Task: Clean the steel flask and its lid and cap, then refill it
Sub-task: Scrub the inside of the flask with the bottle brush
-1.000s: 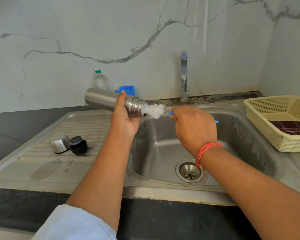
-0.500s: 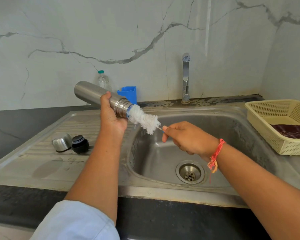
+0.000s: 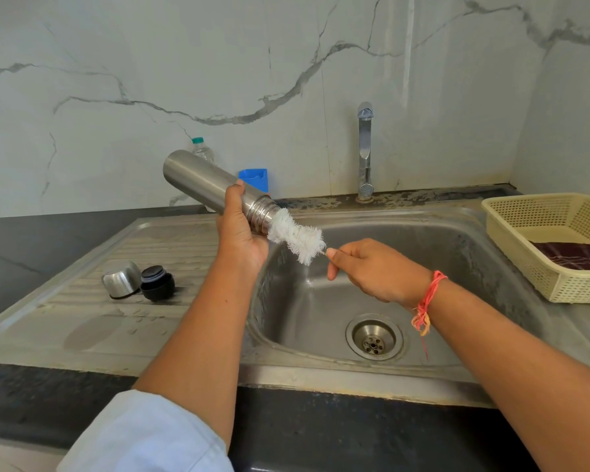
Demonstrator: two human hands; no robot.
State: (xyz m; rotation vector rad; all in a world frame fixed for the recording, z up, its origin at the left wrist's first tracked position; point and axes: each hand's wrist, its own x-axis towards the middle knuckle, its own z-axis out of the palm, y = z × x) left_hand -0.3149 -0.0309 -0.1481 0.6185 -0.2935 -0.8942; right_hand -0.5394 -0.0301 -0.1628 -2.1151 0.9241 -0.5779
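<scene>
Head view: left hand (image 3: 241, 233) is gripping the tilted steel flask (image 3: 198, 178).
Right hand (image 3: 372, 270): pinching the bottle brush (image 3: 295, 235), bristles poking from the flask's mouth.

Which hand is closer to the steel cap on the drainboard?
Left. The left hand, gripping the flask, is right of the steel cap; the right hand, holding the brush, is farther right over the basin.

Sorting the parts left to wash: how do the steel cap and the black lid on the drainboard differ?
The steel cap is shiny metal; the black lid is dull and dark. The cap looks slightly larger and lies tipped, while the lid sits with its narrower end up. Both rest side by side on the drainboard.
</scene>
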